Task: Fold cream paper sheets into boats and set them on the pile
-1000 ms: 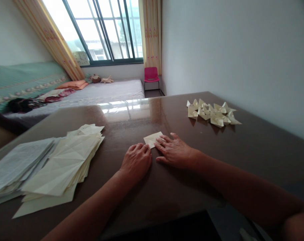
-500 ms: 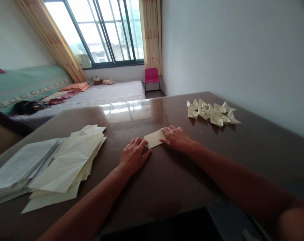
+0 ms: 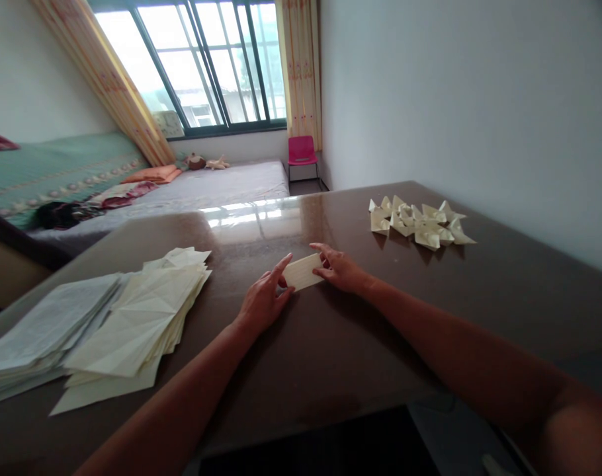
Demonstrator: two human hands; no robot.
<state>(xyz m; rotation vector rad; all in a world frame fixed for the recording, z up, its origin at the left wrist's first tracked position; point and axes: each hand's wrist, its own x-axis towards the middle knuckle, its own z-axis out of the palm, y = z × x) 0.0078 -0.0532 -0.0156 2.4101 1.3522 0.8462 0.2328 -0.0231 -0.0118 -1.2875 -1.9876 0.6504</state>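
A small folded piece of cream paper (image 3: 301, 272) is held between my two hands, a little above the brown table or just at its surface. My left hand (image 3: 267, 291) grips its left end, thumb at the near corner and index finger stretched along the far side. At the right end, my right hand (image 3: 341, 268) pinches the paper with the thumb on its face and the index finger extended beyond the far edge. Fine lines run across the side of the paper facing me.
Creased cream sheets (image 3: 142, 311) lie in a pile on the left of the glossy table (image 3: 301, 357), beside a stack of printed paper (image 3: 47, 317). Several folded paper shapes (image 3: 420, 221) stand at the back right. A bed (image 3: 236, 182) and pink chair (image 3: 302, 152) are beyond.
Both hands have changed from pressing the folded paper flat to holding it by its ends, slightly tilted up. The index fingers have lifted, and a lined face now shows.
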